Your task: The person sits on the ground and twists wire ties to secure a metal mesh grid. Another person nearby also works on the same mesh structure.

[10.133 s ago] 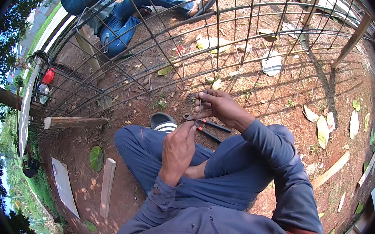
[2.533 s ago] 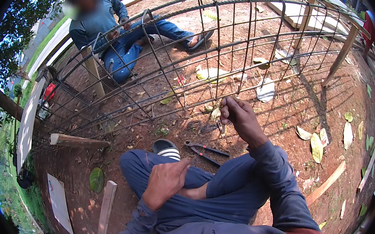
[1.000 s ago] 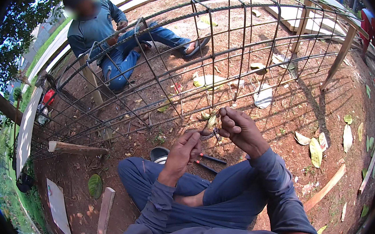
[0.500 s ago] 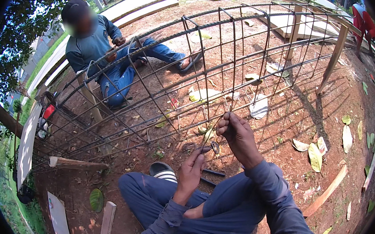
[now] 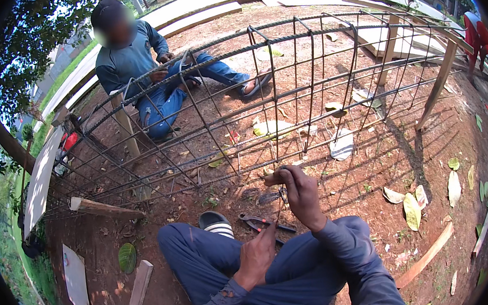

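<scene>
My left hand (image 5: 259,254) is closed low over my lap, pinching a thin wire (image 5: 278,209) that sticks up from its fingertips. Above it and to the right, my right hand (image 5: 302,197) is also closed, thumb and forefinger pressed together on the wire's upper part, which the fingers mostly hide. Just beyond both hands stands a long cage of steel reinforcing bars (image 5: 274,97) with square stirrups. A pair of pincers (image 5: 252,217) lies on the ground by my left hand. Near it is a small dark bundle of wire (image 5: 269,198).
Across the cage a person (image 5: 132,63) in a blue-grey top sits on the ground. Wooden posts (image 5: 436,84) prop the cage. Boards (image 5: 137,295) and dry leaves (image 5: 410,210) lie about on the reddish soil. A red object (image 5: 478,39) stands at far right.
My left hand has moved down and slightly right; my right hand has lowered and turned its fingers leftward. The pincers now show more fully. The whole view has shifted slightly.
</scene>
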Motion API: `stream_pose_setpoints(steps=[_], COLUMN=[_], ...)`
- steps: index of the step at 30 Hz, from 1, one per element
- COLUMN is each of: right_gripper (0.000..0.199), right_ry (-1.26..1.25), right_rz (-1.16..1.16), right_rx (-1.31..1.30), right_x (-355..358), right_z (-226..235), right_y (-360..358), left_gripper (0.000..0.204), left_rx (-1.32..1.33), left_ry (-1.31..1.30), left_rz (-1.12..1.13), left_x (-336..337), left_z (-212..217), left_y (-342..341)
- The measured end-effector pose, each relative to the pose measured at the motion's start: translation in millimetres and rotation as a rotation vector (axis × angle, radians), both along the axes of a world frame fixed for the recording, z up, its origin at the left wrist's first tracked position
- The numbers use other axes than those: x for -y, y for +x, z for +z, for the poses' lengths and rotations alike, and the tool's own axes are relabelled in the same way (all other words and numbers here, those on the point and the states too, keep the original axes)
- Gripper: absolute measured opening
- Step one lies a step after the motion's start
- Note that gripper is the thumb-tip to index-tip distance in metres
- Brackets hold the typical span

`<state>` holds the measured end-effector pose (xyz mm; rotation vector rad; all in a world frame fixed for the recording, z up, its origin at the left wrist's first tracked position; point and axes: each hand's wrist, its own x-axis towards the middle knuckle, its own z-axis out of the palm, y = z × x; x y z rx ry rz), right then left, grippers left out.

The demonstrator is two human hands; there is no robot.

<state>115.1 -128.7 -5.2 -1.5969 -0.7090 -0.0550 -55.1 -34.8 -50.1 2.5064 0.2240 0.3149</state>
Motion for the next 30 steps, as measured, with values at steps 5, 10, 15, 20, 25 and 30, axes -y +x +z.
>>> stream_pose_setpoints(steps=[5,10,15,20,25,30], right_gripper=[0.009,0.016,0.029,0.031,0.029,0.038], right_ry=[-0.313,-0.470,-0.172,0.255,0.711,0.670], right_rz=[0.219,0.562,0.791,0.698,0.438,0.295], right_rx=[0.515,0.405,-0.057,-0.601,-0.899,-0.893], right_x=[-0.4,3.7,5.9,5.5,-3.3,2.5], right_z=[-11.1,4.4,7.5,-3.7,-6.1,-27.4], right_y=[-3.5,-13.2,-13.2,-7.8,6.8,15.2], left_gripper=[0.022,0.019,0.017,0.024,0.028,0.028], left_rx=[0.199,0.216,0.202,0.243,0.076,-0.039], left_ry=[0.200,0.377,0.232,0.038,-0.116,-0.132], left_rz=[-0.101,-0.151,-0.120,0.040,0.087,0.047], left_x=[-41.8,-85.1,-102.9,-106.5,-61.0,-19.5], left_z=[46.2,102.8,115.1,67.7,6.4,-2.0], left_y=[-11.0,-6.9,14.1,24.9,-0.3,-5.6])
